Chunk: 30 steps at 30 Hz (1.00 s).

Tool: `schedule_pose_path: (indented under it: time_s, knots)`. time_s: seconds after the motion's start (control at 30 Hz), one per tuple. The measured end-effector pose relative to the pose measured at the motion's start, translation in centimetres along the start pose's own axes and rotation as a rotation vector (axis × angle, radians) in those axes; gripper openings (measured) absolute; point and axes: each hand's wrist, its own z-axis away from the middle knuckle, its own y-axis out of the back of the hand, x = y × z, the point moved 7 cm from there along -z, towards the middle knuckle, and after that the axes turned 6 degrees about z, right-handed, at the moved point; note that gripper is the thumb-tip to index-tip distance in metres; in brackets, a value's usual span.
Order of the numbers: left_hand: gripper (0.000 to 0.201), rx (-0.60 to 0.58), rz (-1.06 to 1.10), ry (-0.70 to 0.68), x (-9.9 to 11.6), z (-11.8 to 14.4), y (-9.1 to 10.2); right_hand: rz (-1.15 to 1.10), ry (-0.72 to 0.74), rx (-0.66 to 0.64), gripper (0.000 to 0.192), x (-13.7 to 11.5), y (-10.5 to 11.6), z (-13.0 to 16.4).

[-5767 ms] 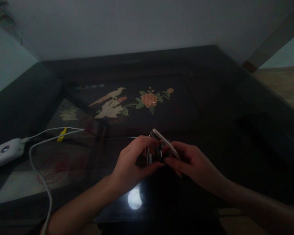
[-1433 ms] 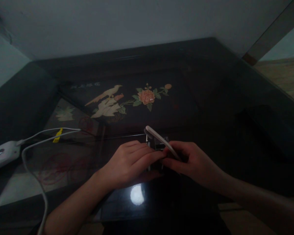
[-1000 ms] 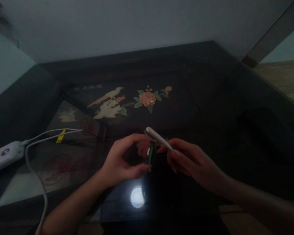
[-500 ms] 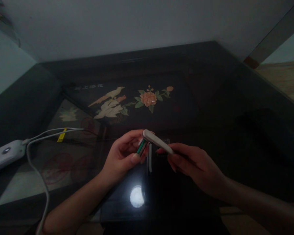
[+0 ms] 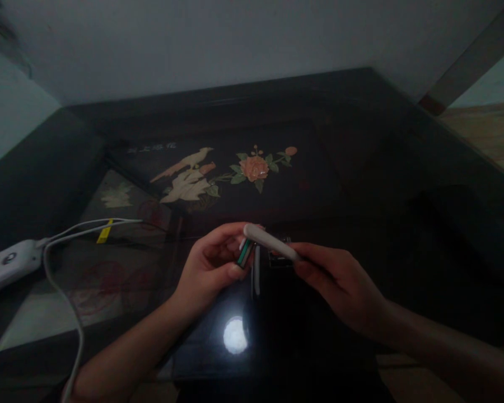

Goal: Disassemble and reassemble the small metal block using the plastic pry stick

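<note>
A glossy dark table (image 5: 361, 151) bears a white device (image 5: 10, 261) and cable (image 5: 82, 337)

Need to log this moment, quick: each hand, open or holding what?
Left hand: closed, holding a small green-edged piece.
Right hand: closed, holding a slim white handle.

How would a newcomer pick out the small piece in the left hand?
Over the dark table, nearer the wearer than the pink flower, find the left hand. The small piece is pinched at its thumb; a green stripe sets it apart from the pale stick in the right hand.
</note>
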Motion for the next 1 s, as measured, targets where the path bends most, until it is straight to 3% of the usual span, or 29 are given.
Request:
schedule_pose_path:
  time_s: [0.1, 0.23, 0.4, 0.57, 0.7, 0.83, 1.0]
  knots:
    - [0.044, 0.018, -0.058, 0.01, -0.06, -0.06, 0.18, 0.0, 0.043, -0.046, 0.025, -0.16, -0.36, 0.0]
    - [0.04, 0.012, -0.01, -0.018, 0.07, -0.14, 0.16, -0.032, -0.03, -0.009, 0.027, 0.49, 0.04, -0.18]
    - [0.042, -0.024, -0.042, 0.02, -0.09, -0.2, 0.04, -0.013, 0.051, -0.11, 0.028, -0.08, -0.46, -0.23]
    - [0.04, -0.005, -0.023, -0.002, 0.1, -0.23, 0.17, -0.014, -0.026, -0.039, 0.028, 0.46, 0.11, -0.29]
    - [0.042, 0.002, -0.073, 0.006, 0.06, -0.26, 0.24, -0.003, 0.032, -0.131, 0.026, 0.0, -0.57, -0.23]
    - [0.038, 0.034, -0.038, -0.011, 0.11, -0.23, 0.59, -0.026, -0.074, -0.031, 0.027, 0.74, 0.13, -0.32]
    - [0.043, 0.024, -0.136, -0.004, 0.19, -0.36, 0.68, -0.034, 0.051, -0.159, 0.025, -0.19, -0.79, -0.17]
